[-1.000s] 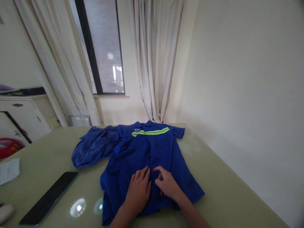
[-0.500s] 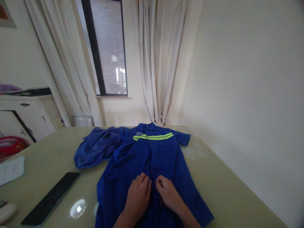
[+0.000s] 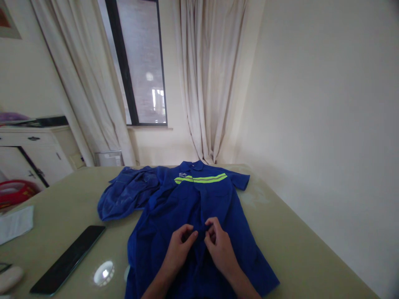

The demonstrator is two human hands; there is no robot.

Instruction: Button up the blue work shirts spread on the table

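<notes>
A blue short-sleeved work shirt [image 3: 215, 201] lies front up, its collar at the far end. A yellow-green and grey reflective stripe [image 3: 212, 179] crosses the chest, with small white lettering beside it. Over the middle of the shirt front, my left hand [image 3: 181, 245] pinches the cloth along the front opening between thumb and curled fingers. Just across the opening, my right hand [image 3: 220, 245] is closed in a similar pinch on the cloth. The fingertips are close but apart; whether a button lies between them is too small to tell.
Beside the shirt's left shoulder lies a crumpled blue garment [image 3: 129, 195]. A black phone-like slab [image 3: 68, 259], a paper [image 3: 15, 224] and a pale rounded object [image 3: 10, 278] lie on the green table [image 3: 299, 249]. A wall runs along the right; curtains and a window stand behind.
Both hands have turned, with thumbs and index fingers now showing in pinches at the front opening. My right hand has moved slightly forward. The shirt lies in the same place.
</notes>
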